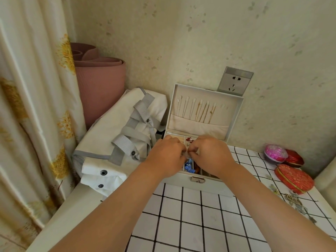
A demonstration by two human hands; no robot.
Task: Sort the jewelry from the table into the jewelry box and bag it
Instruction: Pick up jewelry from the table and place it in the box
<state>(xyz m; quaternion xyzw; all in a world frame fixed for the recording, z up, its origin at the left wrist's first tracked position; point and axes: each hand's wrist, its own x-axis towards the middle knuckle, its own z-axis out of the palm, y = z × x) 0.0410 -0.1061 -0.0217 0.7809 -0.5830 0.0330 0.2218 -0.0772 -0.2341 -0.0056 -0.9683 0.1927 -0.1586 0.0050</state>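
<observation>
Both hands are down in the open box (200, 184), fingertips meeting over the tray.

The left hand (167, 155) and right hand (209, 153) are knuckles-up, fingers curled in toward each other above the middle compartments. Whether either grip has a piece pinched I cannot tell, as the knuckles hide it. The box sits at the back of the checked surface (190, 215), its lid (234, 113) upright with chains (203, 111) hanging inside. Blue pieces (189, 167) show in a front compartment between the wrists. The bag (116, 131) lies just left of the box. Loose jewelry (294, 200) lies near the right edge of the surface, beside two red cases (294, 179).
</observation>
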